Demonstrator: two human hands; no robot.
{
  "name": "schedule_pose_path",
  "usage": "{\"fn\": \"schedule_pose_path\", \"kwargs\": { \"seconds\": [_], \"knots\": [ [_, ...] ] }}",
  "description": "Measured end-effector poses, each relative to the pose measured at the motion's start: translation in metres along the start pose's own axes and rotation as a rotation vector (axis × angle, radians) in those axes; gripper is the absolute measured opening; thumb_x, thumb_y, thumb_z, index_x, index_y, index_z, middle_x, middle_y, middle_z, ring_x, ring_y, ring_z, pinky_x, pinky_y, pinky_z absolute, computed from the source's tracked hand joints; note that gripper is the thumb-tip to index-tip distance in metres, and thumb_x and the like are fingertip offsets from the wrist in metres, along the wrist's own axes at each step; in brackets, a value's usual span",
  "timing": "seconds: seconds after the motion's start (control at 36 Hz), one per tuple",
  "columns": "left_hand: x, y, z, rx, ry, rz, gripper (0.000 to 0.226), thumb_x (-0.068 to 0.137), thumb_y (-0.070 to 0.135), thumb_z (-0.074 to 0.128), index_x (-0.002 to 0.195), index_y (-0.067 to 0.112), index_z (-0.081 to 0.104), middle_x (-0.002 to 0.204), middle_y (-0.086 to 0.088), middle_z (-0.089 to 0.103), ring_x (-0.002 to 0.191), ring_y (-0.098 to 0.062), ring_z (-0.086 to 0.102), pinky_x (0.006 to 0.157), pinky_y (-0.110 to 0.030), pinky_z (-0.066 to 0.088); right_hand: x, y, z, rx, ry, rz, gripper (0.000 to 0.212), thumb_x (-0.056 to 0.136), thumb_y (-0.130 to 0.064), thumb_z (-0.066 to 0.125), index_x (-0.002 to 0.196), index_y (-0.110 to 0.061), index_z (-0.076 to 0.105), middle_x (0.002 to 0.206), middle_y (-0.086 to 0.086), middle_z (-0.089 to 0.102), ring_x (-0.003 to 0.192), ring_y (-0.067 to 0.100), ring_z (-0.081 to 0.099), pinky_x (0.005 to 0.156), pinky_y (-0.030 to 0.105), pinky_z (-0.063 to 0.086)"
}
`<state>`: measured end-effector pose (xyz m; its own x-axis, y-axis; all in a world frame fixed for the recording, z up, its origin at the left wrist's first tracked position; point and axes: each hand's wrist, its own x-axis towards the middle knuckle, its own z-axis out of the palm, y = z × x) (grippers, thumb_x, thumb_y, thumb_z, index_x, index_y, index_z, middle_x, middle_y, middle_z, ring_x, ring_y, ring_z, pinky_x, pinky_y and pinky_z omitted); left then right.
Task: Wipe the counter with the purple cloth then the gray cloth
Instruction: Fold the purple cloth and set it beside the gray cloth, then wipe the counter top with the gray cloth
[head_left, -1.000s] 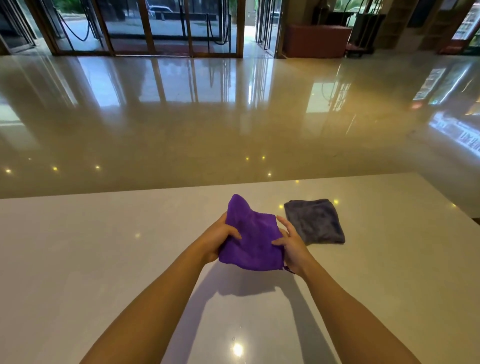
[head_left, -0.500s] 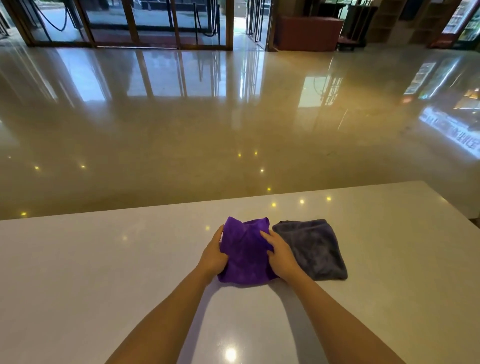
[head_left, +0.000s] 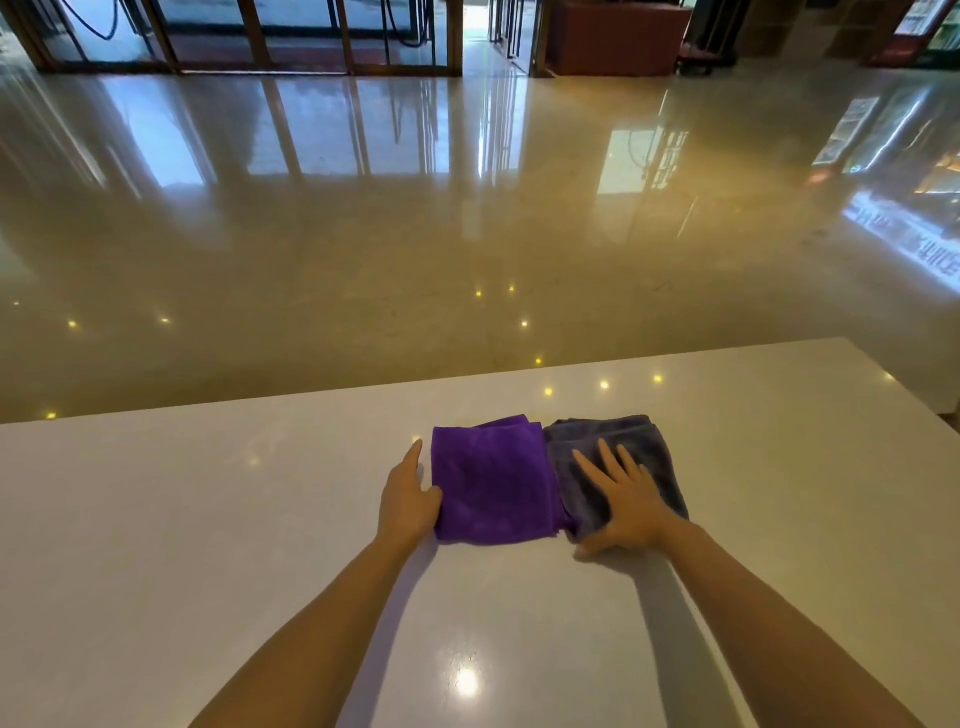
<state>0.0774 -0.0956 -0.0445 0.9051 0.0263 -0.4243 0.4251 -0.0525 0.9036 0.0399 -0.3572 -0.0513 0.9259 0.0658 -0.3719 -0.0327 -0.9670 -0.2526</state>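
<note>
Head view: purple cloth (head_left: 493, 480) lies folded flat on the desk (head_left: 208, 519), touching the gray cloth (head_left: 652, 447) on its right. Purple's turn looks over; gray's is up. Right hand (head_left: 626, 504) presses flat on gray, fingers spread, gripping nothing. Left hand (head_left: 410, 496) rests open against purple's left edge, thumb touching it. Next, I'd say: sweep gray across the desk.

Both bare forearms reach forward, left hand (head_left: 410, 499) edge-down with fingers together, right hand (head_left: 626, 499) flat, fingers spread.
</note>
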Motion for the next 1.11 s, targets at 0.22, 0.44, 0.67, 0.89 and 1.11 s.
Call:
{"fn": "schedule_pose_path", "kwargs": {
  "seconds": [0.22, 0.44, 0.67, 0.89, 1.11],
  "knots": [
    [-0.02, 0.01, -0.007, 0.306, 0.034, 0.111, 0.048, 0.094, 0.011, 0.047, 0.139, 0.022, 0.034, 0.149, -0.004, 0.033, 0.135, -0.026, 0.036, 0.087, -0.024, 0.04, 0.007, 0.021, 0.014, -0.043, -0.061, 0.104, 0.111, 0.072, -0.067, 0.055, 0.14, -0.024, -0.021, 0.154, 0.01, -0.023, 0.14, 0.035, -0.021, 0.114, 0.055, -0.007],
    [-0.037, 0.01, -0.016, 0.869, -0.015, 0.201, 0.054, 0.095, 0.04, 0.033, 0.145, 0.024, 0.019, 0.157, 0.0, 0.011, 0.144, -0.021, 0.016, 0.116, -0.037, 0.021, 0.014, 0.015, 0.022, 0.03, 0.077, 0.198, 0.068, 0.093, -0.047, 0.033, 0.143, -0.029, -0.008, 0.157, 0.007, -0.013, 0.143, 0.033, -0.015, 0.115, 0.054, -0.004],
    [-0.032, -0.01, -0.028, 1.299, -0.032, 0.329, 0.078, 0.078, 0.066, -0.006, 0.145, 0.028, -0.004, 0.158, -0.005, -0.009, 0.145, -0.026, -0.008, 0.118, -0.045, -0.001, -0.003, 0.005, 0.018, 0.31, 0.131, 0.326, 0.061, 0.096, -0.031, 0.035, 0.144, -0.012, 0.003, 0.157, 0.013, 0.004, 0.145, 0.03, 0.0, 0.117, 0.048, 0.004],
    [-0.067, -0.022, -0.043, 1.447, 0.005, 0.395, 0.118, 0.038, 0.068, -0.049, 0.143, 0.027, -0.015, 0.156, -0.004, -0.017, 0.144, -0.025, -0.016, 0.116, -0.046, -0.009, -0.056, -0.015, 0.024, 0.504, 0.118, 0.324, 0.06, 0.098, -0.024, 0.033, 0.143, -0.004, -0.001, 0.155, 0.02, 0.003, 0.144, 0.036, 0.002, 0.118, 0.049, 0.006],
    [-0.116, -0.042, -0.094, 1.456, 0.049, 0.364, 0.091, 0.066, 0.07, -0.028, 0.143, 0.024, -0.015, 0.154, -0.006, -0.021, 0.143, -0.026, -0.016, 0.116, -0.045, -0.009, -0.102, -0.049, 0.056, 0.556, 0.16, 0.349, 0.06, 0.097, -0.027, 0.034, 0.144, -0.005, 0.003, 0.155, 0.02, 0.004, 0.144, 0.036, 0.003, 0.118, 0.049, 0.006]
  ]
}}
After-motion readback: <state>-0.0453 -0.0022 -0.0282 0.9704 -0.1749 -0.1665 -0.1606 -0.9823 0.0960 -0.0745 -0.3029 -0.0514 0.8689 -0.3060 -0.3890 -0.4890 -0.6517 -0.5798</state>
